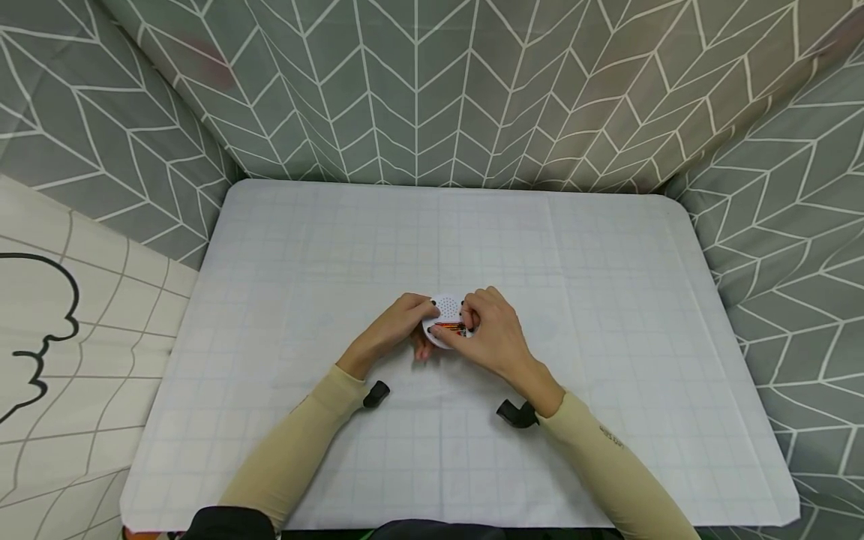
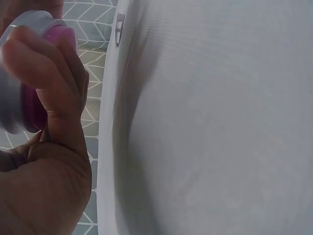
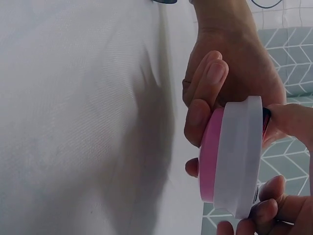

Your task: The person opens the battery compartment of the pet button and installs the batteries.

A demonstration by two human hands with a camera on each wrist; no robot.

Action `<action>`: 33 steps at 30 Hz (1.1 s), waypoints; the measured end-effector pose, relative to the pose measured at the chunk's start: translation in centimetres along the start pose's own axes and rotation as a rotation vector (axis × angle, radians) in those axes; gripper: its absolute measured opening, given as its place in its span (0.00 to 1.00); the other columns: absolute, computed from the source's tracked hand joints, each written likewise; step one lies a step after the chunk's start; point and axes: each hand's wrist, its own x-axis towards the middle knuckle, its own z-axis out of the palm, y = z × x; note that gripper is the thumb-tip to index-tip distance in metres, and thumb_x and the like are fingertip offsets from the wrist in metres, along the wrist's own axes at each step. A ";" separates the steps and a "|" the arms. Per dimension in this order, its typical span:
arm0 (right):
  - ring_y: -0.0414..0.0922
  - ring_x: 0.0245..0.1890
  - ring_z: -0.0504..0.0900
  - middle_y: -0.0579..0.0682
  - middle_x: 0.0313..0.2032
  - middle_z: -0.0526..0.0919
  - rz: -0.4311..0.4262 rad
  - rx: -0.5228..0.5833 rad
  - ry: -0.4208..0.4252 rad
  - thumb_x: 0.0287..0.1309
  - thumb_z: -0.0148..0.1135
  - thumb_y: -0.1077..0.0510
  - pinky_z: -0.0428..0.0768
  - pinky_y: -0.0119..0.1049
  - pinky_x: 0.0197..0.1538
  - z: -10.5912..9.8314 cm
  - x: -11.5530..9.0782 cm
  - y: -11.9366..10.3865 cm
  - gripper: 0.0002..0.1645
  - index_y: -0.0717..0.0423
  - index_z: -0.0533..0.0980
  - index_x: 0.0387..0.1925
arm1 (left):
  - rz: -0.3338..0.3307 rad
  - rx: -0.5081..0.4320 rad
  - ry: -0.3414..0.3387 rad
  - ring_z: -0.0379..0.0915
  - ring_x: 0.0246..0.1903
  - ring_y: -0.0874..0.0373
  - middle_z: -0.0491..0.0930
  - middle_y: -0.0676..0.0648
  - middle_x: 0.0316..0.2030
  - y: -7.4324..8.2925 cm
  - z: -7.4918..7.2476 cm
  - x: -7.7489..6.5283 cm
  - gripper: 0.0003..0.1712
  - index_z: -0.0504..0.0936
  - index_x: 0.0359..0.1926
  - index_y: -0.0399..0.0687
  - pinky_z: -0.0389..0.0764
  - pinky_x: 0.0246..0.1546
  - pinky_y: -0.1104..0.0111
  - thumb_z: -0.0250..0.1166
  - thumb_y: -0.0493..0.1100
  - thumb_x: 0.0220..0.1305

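Note:
A round device (image 1: 447,306), white with a pink base (image 3: 211,156), is held above the table by both hands. Its white face, turned up, has a patch of small holes, small black feet and an orange-and-black strip. My left hand (image 1: 398,321) grips it from the left, thumb on the face edge and fingers under the pink side. With my right hand (image 1: 498,337) I hold the opposite side: the thumb lies on the face near the lower left foot, and curled fingertips touch the right edge. The right fingers cover part of the strip.
A white cloth with a faint grid covers the table (image 1: 324,247). Grey patterned curtains (image 1: 439,90) hang behind and to the right, and a white checked cloth (image 1: 101,360) hangs at left. Black wrist cameras (image 1: 516,414) stick out from both sleeves.

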 end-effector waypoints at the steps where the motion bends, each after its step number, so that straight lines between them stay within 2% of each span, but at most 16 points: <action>1: 0.41 0.28 0.63 0.42 0.20 0.65 0.004 0.008 -0.003 0.49 0.82 0.40 0.63 0.33 0.31 0.0 0.0 0.0 0.34 0.53 0.66 0.19 | 0.001 0.002 0.001 0.73 0.10 0.54 0.79 0.41 0.15 0.0 0.0 0.0 0.18 0.79 0.40 0.31 0.78 0.11 0.64 0.48 0.41 0.73; 11: 0.41 0.28 0.65 0.44 0.21 0.66 0.013 0.094 -0.030 0.47 0.85 0.44 0.64 0.34 0.32 -0.4 0.2 0.0 0.33 0.53 0.66 0.20 | 0.007 0.009 0.008 0.71 0.09 0.57 0.78 0.42 0.15 0.2 0.0 0.0 0.16 0.79 0.38 0.33 0.75 0.10 0.66 0.49 0.42 0.71; 17: 0.41 0.26 0.64 0.45 0.22 0.65 0.046 0.107 -0.058 0.45 0.86 0.44 0.63 0.33 0.30 -0.5 0.3 -0.1 0.34 0.52 0.66 0.20 | 0.013 0.033 0.020 0.69 0.08 0.58 0.78 0.44 0.14 0.4 -0.1 -0.1 0.15 0.79 0.37 0.33 0.73 0.09 0.67 0.51 0.42 0.68; 25: 0.39 0.23 0.65 0.44 0.22 0.64 0.039 0.139 -0.034 0.43 0.88 0.47 0.64 0.32 0.27 -0.5 0.2 -0.2 0.34 0.51 0.66 0.19 | 0.021 0.044 0.020 0.68 0.08 0.58 0.78 0.44 0.14 0.6 -0.1 -0.2 0.16 0.79 0.37 0.33 0.73 0.09 0.67 0.50 0.41 0.68; 33: 0.40 0.23 0.66 0.45 0.21 0.65 0.043 0.125 -0.043 0.43 0.88 0.47 0.65 0.31 0.27 -0.8 0.3 -0.2 0.33 0.52 0.66 0.18 | 0.021 0.045 0.019 0.68 0.08 0.57 0.78 0.43 0.14 0.6 -0.1 -0.1 0.17 0.80 0.38 0.32 0.73 0.09 0.66 0.50 0.41 0.68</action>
